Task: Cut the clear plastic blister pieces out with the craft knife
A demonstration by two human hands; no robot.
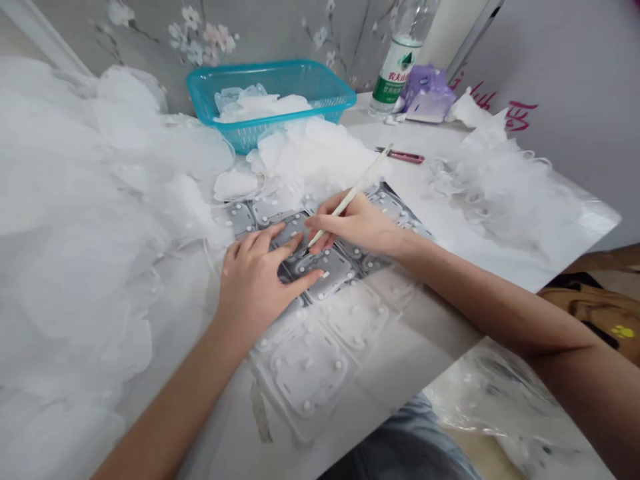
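My right hand (350, 223) is closed around a slim white pen-like tool (363, 181). The tool leans up to the right, and its dark tip meets a sheet of moulded plate shapes (330, 273); the kind of tip is too small to make out. Rounded-square outlines with small white dots cover the sheet. Its far part looks dark grey, while the near part looks whitish and translucent. My left hand (255, 273) lies on the sheet's left side with fingers spread, thumb and forefinger on either side of the tool's tip.
White translucent pieces (320, 153) lie heaped behind the sheet, below a blue basket (273, 120) holding more. A large white pile (75, 233) fills the left. To the right are a pink-handled cutter (407, 157), a water bottle (397, 67), a purple packet (427, 93) and stringy scraps (500, 180).
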